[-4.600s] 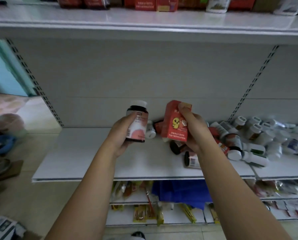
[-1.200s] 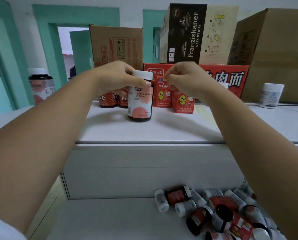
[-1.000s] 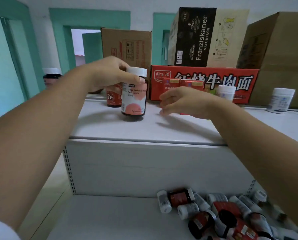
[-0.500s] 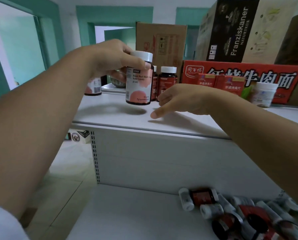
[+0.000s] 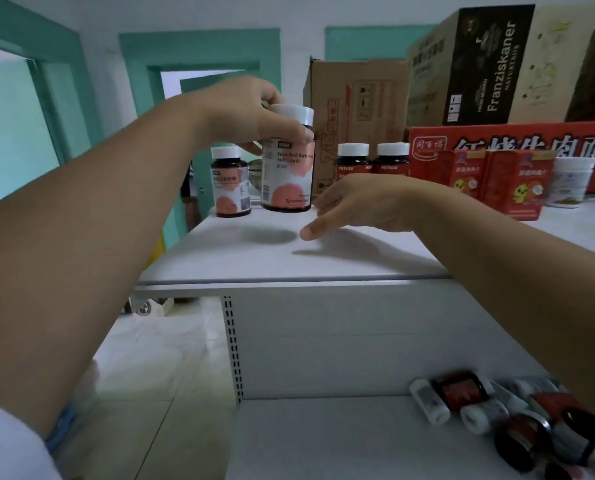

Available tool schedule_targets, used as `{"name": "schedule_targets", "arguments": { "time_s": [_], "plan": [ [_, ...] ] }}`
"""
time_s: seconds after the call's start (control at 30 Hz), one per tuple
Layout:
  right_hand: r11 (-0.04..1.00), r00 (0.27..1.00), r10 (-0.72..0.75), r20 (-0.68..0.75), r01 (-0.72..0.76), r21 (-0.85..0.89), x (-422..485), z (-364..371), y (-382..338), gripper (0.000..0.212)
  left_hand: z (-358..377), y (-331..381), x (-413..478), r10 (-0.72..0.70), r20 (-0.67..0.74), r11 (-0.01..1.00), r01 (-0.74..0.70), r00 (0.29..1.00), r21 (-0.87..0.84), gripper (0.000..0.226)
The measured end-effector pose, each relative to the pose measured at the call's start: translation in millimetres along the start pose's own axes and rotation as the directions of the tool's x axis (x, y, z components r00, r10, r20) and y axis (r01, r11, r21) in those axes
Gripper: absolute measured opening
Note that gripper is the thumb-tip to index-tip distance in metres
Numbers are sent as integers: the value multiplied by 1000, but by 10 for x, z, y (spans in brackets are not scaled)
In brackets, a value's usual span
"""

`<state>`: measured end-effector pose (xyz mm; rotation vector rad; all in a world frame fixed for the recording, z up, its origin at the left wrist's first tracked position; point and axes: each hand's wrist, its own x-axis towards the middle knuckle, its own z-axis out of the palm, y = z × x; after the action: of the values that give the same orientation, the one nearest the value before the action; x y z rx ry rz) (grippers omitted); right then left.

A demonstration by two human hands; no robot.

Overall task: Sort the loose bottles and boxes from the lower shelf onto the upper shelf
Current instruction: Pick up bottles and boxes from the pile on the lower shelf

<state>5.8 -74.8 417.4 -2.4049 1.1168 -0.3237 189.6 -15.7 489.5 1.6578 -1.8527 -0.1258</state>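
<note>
White-capped and dark, with a pink-and-white label, the bottle [image 5: 287, 168] hangs upright just above the upper shelf [image 5: 289, 261], near its left end, and its shadow falls on the shelf surface beneath. The left hand [image 5: 251, 112] grips it from above, fingers and thumb curled round the cap and neck. The right hand [image 5: 362, 202] hovers low over the upper shelf, just right of the bottle, fingers loosely stretched and holding nothing. On the upper shelf, at its left end, stands a matching bottle [image 5: 230, 183]. Further right along it stand two dark bottles [image 5: 353, 161], two red boxes [image 5: 490, 181] and a white tub [image 5: 569, 181]. Below the upper shelf, loose bottles [image 5: 479, 407] lie heaped on the lower shelf [image 5: 341, 441].
</note>
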Motion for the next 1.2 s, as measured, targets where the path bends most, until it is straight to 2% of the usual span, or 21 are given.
{"name": "schedule_targets", "arguments": {
  "time_s": [0.17,0.27,0.33,0.47,0.53,0.6,0.63,0.73,0.8,0.9,1.03,1.2],
  "plan": [
    [995,996,70,50,-66,-75,214,51,-97,97,-56,-116,208,4,1,971,-4,1000,237,50],
    [991,992,80,94,-68,-118,333,44,-75,105,-39,-165,363,11,38,959,-21,999,283,53],
    [990,989,77,126,-62,-123,388,29,-45,103,-25,-197,456,13,47,953,-27,999,303,56],
    [982,996,71,57,-60,-177,481,23,43,97,-5,-303,639,-3,59,945,-16,998,326,58],
    [972,996,79,28,-71,-226,501,41,70,83,-6,-361,711,-12,64,941,-10,998,337,57],
    [957,996,93,18,-84,-278,529,43,118,51,-11,-415,772,-22,65,939,-2,998,344,59],
    [952,997,79,20,-70,-298,525,47,119,50,-12,-440,798,-27,63,938,3,998,347,61],
    [952,999,48,19,-40,-302,509,47,123,82,-6,-502,854,-49,59,932,25,997,362,70],
    [955,999,44,21,-36,-296,509,53,137,89,9,-537,879,-70,59,931,44,996,364,74],
    [954,999,48,25,-38,-297,490,60,135,91,48,-595,902,-108,89,922,66,990,382,78],
    [951,999,27,22,-18,-309,471,65,120,90,87,-681,912,-128,110,918,76,986,389,63],
    [951,999,30,22,-21,-308,481,76,128,91,125,-736,895,-118,78,931,83,990,354,58]
  ]
}}
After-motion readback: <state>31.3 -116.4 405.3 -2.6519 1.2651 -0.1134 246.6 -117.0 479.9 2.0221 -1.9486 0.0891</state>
